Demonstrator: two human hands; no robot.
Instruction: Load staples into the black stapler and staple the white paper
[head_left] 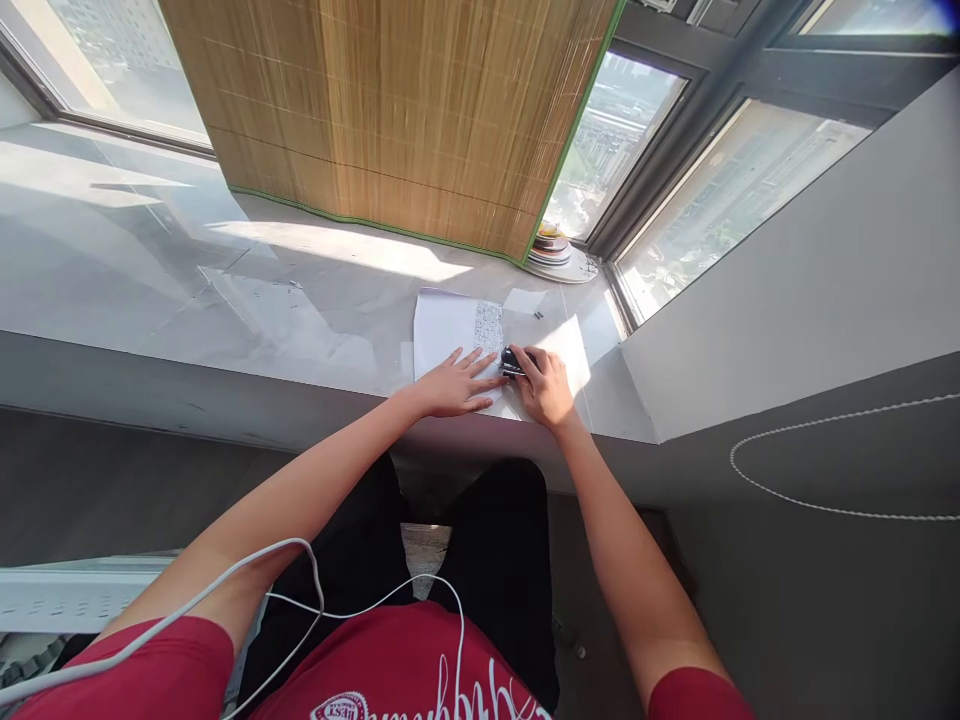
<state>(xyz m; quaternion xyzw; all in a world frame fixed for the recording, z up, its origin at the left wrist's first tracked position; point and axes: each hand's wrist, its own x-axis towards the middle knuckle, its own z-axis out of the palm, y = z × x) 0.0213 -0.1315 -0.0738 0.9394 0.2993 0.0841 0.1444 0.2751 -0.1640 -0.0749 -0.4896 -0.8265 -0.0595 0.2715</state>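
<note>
White sheets of paper [444, 330] lie on the windowsill, with a block of dense dark writing along their right part. My left hand [459, 384] rests flat on the lower part of the sheets, fingers spread. At their right edge my right hand [545, 386] is closed around a small black stapler [515, 361], whose front end meets the paper. Whether the sheets sit between its jaws I cannot tell. Just beyond the right hand lie small dark pieces [538, 315], perhaps staple strips, too small to make out.
A bamboo blind [390, 110] with green edging hangs over the sill [187, 290]. Stacked plates [553, 254] stand in the window corner. A white cable [300, 580] crosses my left arm and lap. A twisted cord [750, 440] loops at the right beside the wall.
</note>
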